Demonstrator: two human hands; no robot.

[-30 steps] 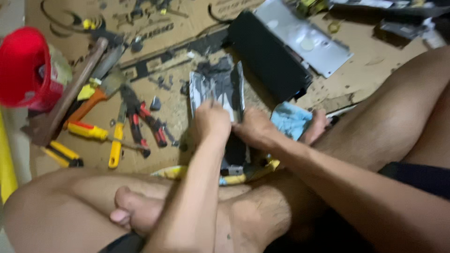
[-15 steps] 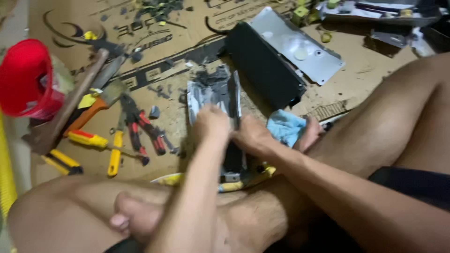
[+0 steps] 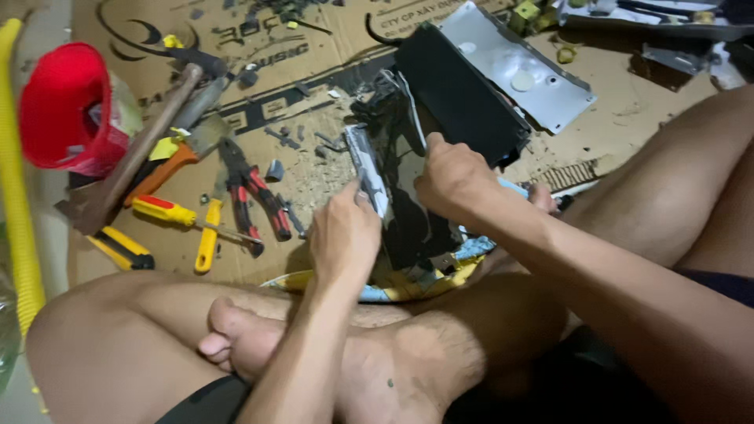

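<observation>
I sit cross-legged on cardboard [image 3: 628, 118]. A dark, broken device casing [image 3: 408, 212] with a silvery metal edge stands tilted between my hands, resting near my shins. My left hand [image 3: 345, 235] grips its left silvery edge. My right hand [image 3: 454, 174] grips its upper right edge. The casing's lower part is hidden behind my legs and wrists.
A black box with a grey metal plate [image 3: 510, 63] lies behind the casing. To the left lie red-handled pliers [image 3: 255, 196], yellow-handled screwdrivers [image 3: 177, 216], a wooden-handled hammer [image 3: 141, 149] and a red container [image 3: 67, 106]. Small fragments litter the cardboard. A yellow hose [image 3: 20, 196] runs along the left edge.
The casing has been lifted from lying flat to standing tilted between my hands. Both hands have risen and shifted with it, spreading to its two edges.
</observation>
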